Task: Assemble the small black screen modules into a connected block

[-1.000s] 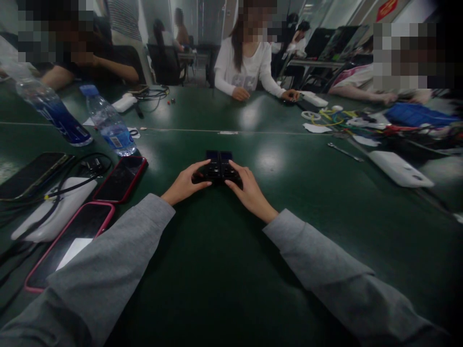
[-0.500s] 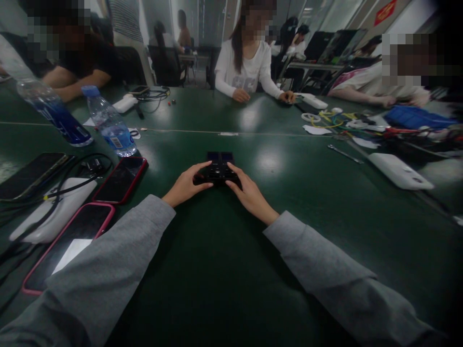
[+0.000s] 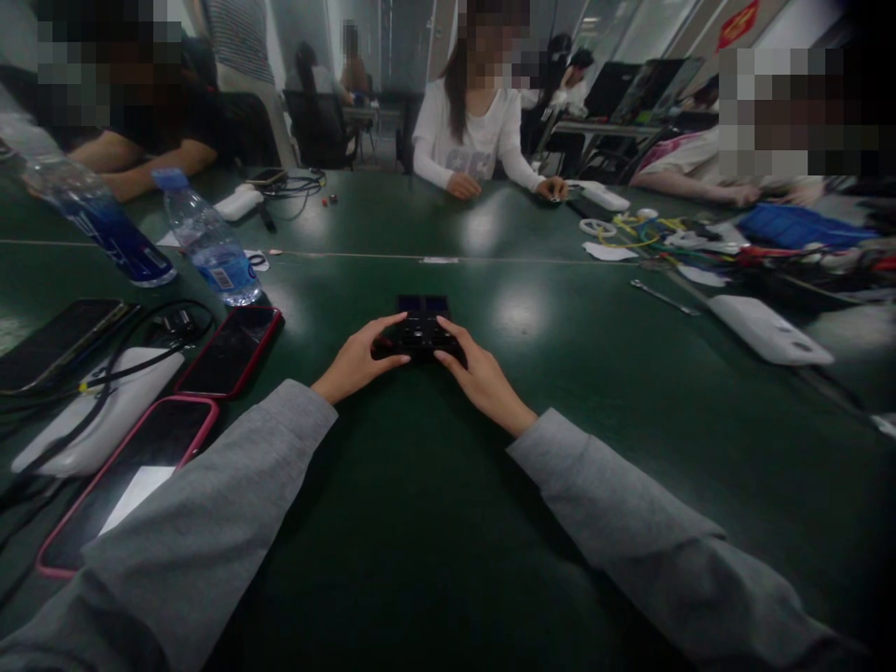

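The left hand (image 3: 357, 359) and the right hand (image 3: 483, 373) are placed symmetrically, with a black device (image 3: 424, 338) held between them. Each side of the device is enclosed by a curved thumb and forefinger, the thumbs being set along the near edge; the remaining fingers are largely hidden. Two dark rectangular panels are shown side by side at the device's far end. Whether it is supported by the green worktop (image 3: 427, 523) or slightly raised cannot be told. Grey sleeves (image 3: 602, 504) are worn on both forearms.

To the left of the left hand, a red-edged phone (image 3: 228, 355) is laid flat; nearer the body, a pink-framed phone (image 3: 150, 439) is partly covered by a white paper (image 3: 136, 495) and the sleeve. Beyond these, a white case (image 3: 84, 429) is crossed by a black cable (image 3: 108, 397). Two bottles, a smaller one with a blue cap (image 3: 217, 247) and a larger one (image 3: 116, 229), are stood ahead and to the left of the hands.

Ahead and to the right of the right hand, a wrench (image 3: 664, 297), a white box (image 3: 766, 329) and tangled wires (image 3: 640, 229) are seen. Directly beyond the hands, a co-worker in white (image 3: 469, 126) is seated across the worktop.
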`<state>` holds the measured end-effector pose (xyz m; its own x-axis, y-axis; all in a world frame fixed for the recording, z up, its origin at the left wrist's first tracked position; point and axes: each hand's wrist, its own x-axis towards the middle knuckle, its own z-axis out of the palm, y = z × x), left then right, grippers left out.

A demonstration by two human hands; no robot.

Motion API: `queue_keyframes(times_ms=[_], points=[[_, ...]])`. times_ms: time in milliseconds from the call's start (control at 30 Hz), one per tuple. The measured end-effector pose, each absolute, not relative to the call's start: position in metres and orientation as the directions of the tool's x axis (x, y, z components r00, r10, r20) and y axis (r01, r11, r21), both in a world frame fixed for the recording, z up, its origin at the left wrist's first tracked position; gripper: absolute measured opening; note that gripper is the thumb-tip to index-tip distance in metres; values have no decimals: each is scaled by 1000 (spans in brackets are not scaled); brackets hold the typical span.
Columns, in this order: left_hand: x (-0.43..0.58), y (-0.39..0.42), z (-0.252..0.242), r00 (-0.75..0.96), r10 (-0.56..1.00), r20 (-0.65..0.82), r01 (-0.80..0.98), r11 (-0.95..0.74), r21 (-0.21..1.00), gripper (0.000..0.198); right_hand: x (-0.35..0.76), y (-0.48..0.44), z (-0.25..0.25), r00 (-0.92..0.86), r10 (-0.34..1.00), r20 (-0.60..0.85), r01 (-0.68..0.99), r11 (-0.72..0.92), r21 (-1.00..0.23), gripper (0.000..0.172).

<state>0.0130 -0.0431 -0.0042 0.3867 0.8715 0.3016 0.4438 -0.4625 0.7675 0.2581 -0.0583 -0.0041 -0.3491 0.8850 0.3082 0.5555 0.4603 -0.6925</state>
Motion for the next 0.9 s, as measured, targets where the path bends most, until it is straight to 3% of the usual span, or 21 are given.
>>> queue_keyframes(times_ms=[67, 233, 300, 467, 633, 800, 900], points=[[13, -42, -6, 381, 877, 294, 423, -448, 788, 81, 258, -58, -6, -344, 887, 308, 543, 456, -705, 57], [13, -39, -11, 297, 908, 296, 467, -408, 784, 111, 264, -48, -8, -316, 909, 271, 438, 393, -809, 108], [13, -38, -10, 281, 919, 276, 484, -385, 786, 113, 269, -42, -7, -342, 911, 230, 417, 366, -832, 117], [14, -39, -4, 331, 926, 179, 480, -329, 813, 105, 280, -31, -3, -392, 906, 159, 396, 322, -860, 118], [15, -40, -5, 337, 926, 170, 473, -323, 820, 102, 280, -27, -6, -413, 898, 154, 397, 330, -856, 97], [15, -34, -6, 374, 916, 145, 511, -334, 792, 113, 277, -19, -5, -455, 884, 109, 399, 311, -862, 122], [10, -22, -1, 486, 861, 150, 452, -394, 800, 110, 282, -8, -1, -533, 843, 79, 376, 320, -870, 127]])
